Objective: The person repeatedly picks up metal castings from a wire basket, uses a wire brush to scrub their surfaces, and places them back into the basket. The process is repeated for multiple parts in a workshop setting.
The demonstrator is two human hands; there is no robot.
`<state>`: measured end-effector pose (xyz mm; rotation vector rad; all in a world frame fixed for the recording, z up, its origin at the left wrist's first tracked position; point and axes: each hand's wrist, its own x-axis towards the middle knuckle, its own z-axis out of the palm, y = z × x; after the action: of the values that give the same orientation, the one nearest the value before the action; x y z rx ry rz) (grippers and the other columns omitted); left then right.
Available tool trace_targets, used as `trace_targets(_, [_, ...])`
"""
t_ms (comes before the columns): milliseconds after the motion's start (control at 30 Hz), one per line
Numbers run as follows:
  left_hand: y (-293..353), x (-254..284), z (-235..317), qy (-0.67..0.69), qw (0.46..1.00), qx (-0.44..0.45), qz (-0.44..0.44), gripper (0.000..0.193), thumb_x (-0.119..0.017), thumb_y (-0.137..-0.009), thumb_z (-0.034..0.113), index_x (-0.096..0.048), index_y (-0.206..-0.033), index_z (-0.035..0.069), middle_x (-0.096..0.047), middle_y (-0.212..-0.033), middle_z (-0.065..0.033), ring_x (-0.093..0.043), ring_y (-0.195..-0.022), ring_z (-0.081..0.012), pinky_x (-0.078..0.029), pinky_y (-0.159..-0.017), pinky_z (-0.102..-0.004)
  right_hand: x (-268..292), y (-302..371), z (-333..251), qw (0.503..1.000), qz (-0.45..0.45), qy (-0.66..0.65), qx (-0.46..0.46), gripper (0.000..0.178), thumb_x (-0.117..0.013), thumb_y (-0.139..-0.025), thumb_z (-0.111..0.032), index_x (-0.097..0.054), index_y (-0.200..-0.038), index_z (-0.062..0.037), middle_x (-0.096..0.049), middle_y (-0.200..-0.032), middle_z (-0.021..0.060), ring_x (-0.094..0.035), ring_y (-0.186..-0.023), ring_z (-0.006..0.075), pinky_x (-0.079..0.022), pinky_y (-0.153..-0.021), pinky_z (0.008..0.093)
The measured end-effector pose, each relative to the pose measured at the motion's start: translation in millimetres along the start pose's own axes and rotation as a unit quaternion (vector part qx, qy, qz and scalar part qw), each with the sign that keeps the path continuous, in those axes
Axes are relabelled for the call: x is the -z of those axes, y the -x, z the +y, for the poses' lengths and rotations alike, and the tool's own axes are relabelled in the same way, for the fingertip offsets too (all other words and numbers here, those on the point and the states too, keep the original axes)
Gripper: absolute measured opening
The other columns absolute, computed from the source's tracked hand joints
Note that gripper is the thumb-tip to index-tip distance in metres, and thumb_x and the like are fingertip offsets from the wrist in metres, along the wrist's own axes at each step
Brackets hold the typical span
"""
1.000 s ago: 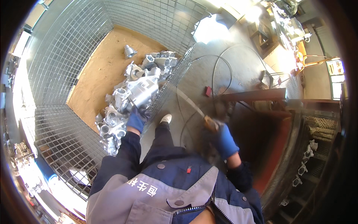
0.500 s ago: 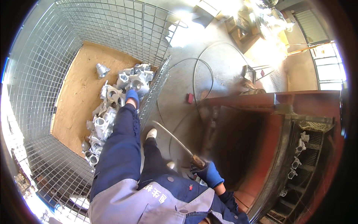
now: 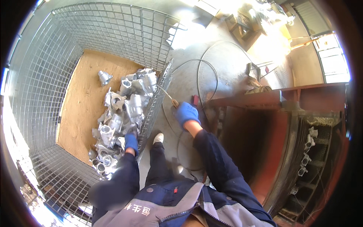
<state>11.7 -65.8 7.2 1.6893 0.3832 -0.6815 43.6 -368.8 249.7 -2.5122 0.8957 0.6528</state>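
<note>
Down in the wire mesh basket, my left hand in a blue glove reaches into a pile of silver metal castings. Its fingers point down among the parts, and what they touch is hidden. Over the gap beside the basket's right wall, my right hand, gloved too, is closed on the handle of a thin metal rod with a wooden grip. The rod points up and left, its far end at the mesh wall. A single casting lies apart on the brown basket liner.
A red-framed machine stands at the right, with a mesh-plated conveyor carrying several castings. A hose loops across the grey floor, near a small red block. Boxes stand far back.
My left hand has drawn back toward me within the pile. My right hand has swung forward and left, bringing the rod from near my waist up to the basket wall.
</note>
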Motion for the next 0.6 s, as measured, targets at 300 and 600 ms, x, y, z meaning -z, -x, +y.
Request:
trace_targets(300, [-13.0, 36.7, -62.1, -0.067, 0.990, -0.109, -0.056, 0.044, -0.049, -0.097, 0.035, -0.058, -0.127, 0.005, -0.067, -0.107, -0.0132, -0.063, -0.081, -0.0268, -0.051, -0.072, -0.0407, -13.1, 32.8, 52.4, 0.991, 0.124, -0.027, 0.030, 0.029, -0.059, -0.085, -0.032, -0.073, -0.084, -0.0068, -0.070, -0.084, 0.0192, -0.070, -0.079, 0.0344, -0.055, -0.071, 0.0434])
trace_targets(600, [25.4, -135.2, 98.8, -0.150, 0.961, 0.013, -0.231, 0.050, -0.052, -0.095, 0.047, -0.053, -0.125, 0.006, -0.065, -0.110, -0.0196, -0.065, -0.091, -0.0310, -0.050, -0.072, -0.0369, -12.1, 300.8, 243.1, 0.921, 0.245, -0.302, -0.028, 0.046, -0.058, -0.089, -0.047, -0.055, -0.125, -0.0184, -0.067, -0.092, 0.0210, -0.064, -0.084, 0.0421, -0.050, -0.073, 0.0482])
